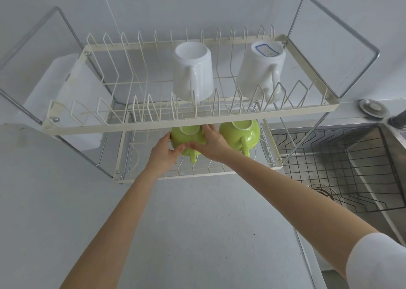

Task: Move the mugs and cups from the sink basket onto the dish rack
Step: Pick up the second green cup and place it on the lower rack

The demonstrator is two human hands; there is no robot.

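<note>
- seemingly near the end: two white mugs [193, 73] [260, 69] sit upside down on the top shelf of the dish rack [153, 125].
- a green cup [240, 133] rests upside down on the lower shelf.
- both hands grasp a second green cup [186, 138] just beside it, left hand [163, 154] on its left side, right hand [212, 145] on its right; whether it already rests on the wires is unclear.
- the sink basket [342, 168] shows no cups, so i judge only letting go is left.
</note>
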